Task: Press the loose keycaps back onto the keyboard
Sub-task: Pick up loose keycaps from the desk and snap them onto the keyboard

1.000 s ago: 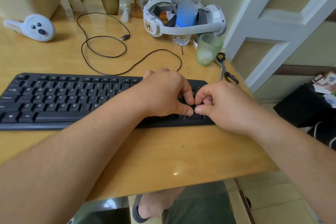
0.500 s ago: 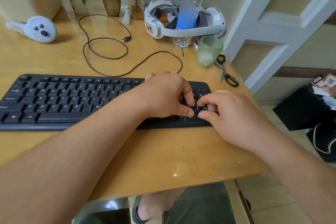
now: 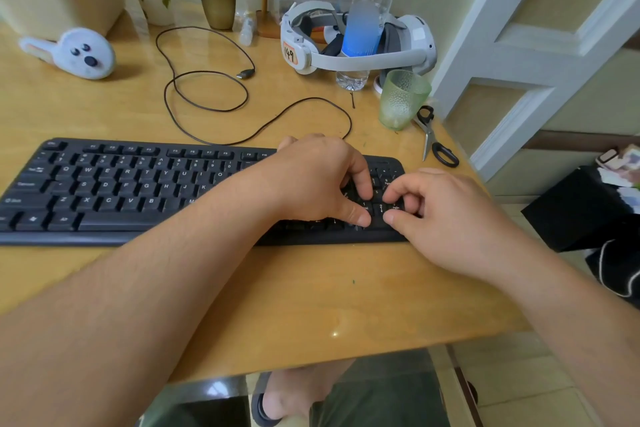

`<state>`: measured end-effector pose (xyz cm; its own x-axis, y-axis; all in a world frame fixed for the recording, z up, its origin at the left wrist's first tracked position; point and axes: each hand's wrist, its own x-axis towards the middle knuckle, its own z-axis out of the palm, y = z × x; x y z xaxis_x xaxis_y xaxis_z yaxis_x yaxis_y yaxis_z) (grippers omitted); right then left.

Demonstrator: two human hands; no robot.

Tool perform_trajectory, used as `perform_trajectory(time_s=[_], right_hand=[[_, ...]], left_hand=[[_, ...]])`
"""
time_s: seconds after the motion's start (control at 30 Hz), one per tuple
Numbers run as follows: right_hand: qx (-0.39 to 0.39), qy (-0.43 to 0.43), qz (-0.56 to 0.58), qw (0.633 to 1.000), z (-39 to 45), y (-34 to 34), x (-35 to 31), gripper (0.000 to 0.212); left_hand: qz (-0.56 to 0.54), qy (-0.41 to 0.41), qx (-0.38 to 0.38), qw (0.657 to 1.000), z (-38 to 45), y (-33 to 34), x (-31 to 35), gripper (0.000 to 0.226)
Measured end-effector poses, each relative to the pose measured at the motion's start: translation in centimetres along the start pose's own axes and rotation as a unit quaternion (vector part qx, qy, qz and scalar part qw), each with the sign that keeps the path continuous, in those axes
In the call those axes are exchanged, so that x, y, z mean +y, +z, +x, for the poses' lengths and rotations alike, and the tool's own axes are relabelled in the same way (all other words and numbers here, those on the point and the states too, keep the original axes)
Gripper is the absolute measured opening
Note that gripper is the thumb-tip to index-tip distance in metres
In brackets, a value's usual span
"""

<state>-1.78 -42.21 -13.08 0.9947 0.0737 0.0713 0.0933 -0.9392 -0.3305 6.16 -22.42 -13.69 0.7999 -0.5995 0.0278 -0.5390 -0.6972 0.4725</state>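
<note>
Beyond the keyboard: cable, green cup, scissors, headset.

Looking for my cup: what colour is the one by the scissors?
Pale green, textured cup; head view.

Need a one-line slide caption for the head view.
Both hands, left hand and right hand, press fingertips onto number-pad keys at the right end of a black keyboard.

Left hand hides part of the keyboard.
</note>
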Motion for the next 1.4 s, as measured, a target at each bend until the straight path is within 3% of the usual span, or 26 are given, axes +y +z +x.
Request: perform_trajectory(time_s=[0.37, 0.6, 0.77, 0.93, 1.13, 1.27, 1.4], right_hand=[[0.021, -0.021, 0.010, 0.999, 1.0, 0.2, -0.1, 0.008], [0.068, -0.014, 0.031, 0.997, 1.4, 0.2, 0.2, 0.012], [0.009, -0.018, 0.054, 0.998, 1.1, -0.5, 0.6, 0.013], [0.023, -0.019, 0.072, 0.997, 1.4, -0.2, 0.5, 0.013], [0.086, 0.019, 0.126, 0.988, 5.4, -0.7, 2.2, 0.008], [0.062, -0.027, 0.129, 0.989, 8.9, -1.1, 1.0, 0.007], [0.033, -0.068, 0.088, 0.993, 11.9, -1.8, -0.8, 0.012]], left_hand=[[-0.022, 0.005, -0.036, 0.999, -0.4, -0.8, 0.1, 0.032], [-0.018, 0.006, -0.007, 1.000, -0.3, -0.5, 0.1, 0.029], [-0.011, 0.008, -0.007, 1.000, -0.2, -0.5, 0.0, 0.028], [-0.050, 0.000, -0.014, 0.999, 0.0, -0.9, -0.7, 0.005], [-0.013, -0.011, 0.061, 0.998, 0.6, -1.2, -1.9, 0.012], [0.082, -0.057, 0.104, 0.990, 0.4, -3.4, -4.6, 0.015], [0.106, -0.143, 0.154, 0.972, -0.2, -5.8, -7.5, 0.018]])
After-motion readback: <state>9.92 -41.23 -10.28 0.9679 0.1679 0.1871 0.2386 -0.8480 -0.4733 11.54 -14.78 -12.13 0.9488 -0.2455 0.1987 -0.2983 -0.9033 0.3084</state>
